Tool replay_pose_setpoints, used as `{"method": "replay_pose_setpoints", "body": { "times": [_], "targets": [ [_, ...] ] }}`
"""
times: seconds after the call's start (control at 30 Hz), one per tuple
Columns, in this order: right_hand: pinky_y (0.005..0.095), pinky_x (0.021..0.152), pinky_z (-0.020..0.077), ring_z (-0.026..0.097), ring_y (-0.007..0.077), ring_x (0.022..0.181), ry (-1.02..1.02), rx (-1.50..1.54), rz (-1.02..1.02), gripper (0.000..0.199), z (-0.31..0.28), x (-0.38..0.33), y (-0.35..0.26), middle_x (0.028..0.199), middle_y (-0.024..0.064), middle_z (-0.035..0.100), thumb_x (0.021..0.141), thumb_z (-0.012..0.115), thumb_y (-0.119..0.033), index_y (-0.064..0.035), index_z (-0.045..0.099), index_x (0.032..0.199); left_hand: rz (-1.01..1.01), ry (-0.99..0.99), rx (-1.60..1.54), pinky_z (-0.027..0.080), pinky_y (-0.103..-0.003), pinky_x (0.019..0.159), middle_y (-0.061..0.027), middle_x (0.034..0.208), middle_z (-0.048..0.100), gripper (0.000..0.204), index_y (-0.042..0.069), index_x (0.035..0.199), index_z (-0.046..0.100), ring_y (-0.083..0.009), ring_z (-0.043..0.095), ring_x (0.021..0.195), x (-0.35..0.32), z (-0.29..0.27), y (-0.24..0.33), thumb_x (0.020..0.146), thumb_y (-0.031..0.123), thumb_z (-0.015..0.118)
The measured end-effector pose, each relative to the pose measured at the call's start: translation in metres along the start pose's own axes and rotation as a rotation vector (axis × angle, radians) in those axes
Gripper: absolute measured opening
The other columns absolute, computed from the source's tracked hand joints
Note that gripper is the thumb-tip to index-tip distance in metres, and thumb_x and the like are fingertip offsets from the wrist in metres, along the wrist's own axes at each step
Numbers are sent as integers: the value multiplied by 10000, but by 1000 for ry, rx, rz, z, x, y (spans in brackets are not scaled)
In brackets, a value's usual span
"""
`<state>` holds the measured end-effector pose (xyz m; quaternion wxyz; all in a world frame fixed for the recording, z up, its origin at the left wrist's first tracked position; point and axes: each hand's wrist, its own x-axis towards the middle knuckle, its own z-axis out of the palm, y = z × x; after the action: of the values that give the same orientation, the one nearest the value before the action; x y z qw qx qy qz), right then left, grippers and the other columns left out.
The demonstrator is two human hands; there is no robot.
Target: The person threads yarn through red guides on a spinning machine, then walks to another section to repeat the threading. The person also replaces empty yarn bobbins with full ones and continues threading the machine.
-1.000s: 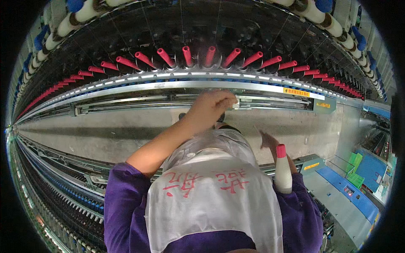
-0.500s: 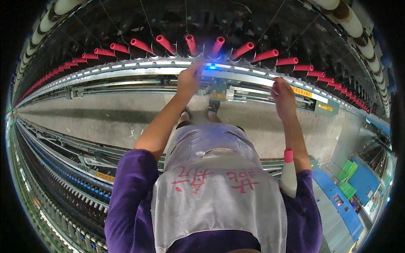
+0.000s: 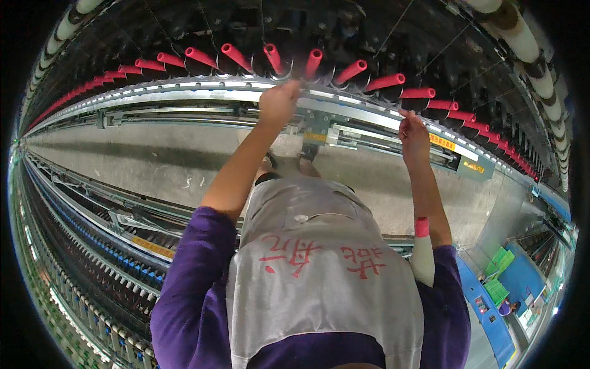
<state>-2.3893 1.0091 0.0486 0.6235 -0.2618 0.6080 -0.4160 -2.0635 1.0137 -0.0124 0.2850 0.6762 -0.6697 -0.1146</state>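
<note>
My left hand point(image 3: 278, 103) reaches to the rail point(image 3: 209, 88) below a row of red tubes point(image 3: 272, 58). Its fingers are curled together, close under the tube near the middle, and their tips are partly hidden. To the right, my right hand point(image 3: 413, 130) is raised in front of the same rail with thumb and fingers pinched. Anything in either hand is too small to make out; thread may be too fine to see. A bobbin of white yarn with a red tip point(image 3: 422, 258) sticks up at the right side of my grey apron point(image 3: 326, 301).
A second machine point(image 3: 104, 234) runs along behind me on the left. Between the machines lies a concrete floor point(image 3: 184, 166). Large white yarn rolls point(image 3: 516, 37) hang at the upper right. Green baskets point(image 3: 498, 289) and a blue cabinet point(image 3: 485, 307) stand at lower right.
The blue light on the rail beside my left hand no longer shows. My left hand has shifted slightly up and right toward the tubes. My right hand has moved slightly; its fingers remain pinched.
</note>
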Motion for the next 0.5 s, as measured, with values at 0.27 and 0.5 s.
{"method": "replay_pose_setpoints", "body": {
  "times": [0.27,0.5],
  "targets": [
    [291,775,436,588,163,865,-593,-541,-382,307,98,-47,-4,913,54,637,923,483,-286,-44,626,1048,-467,124,-1207,349,-214,465,45,563,456,95,30,834,643,-39,367,480,30,-81,67,821,121,619],
    [294,699,505,625,185,830,-506,-733,-468,177,111,-60,-51,910,102,633,894,501,-80,-32,634,999,51,-81,-177,461,-374,506,-128,655,603,157,145,947,646,-283,598,576,-1,-43,13,793,156,622]
  ]
}}
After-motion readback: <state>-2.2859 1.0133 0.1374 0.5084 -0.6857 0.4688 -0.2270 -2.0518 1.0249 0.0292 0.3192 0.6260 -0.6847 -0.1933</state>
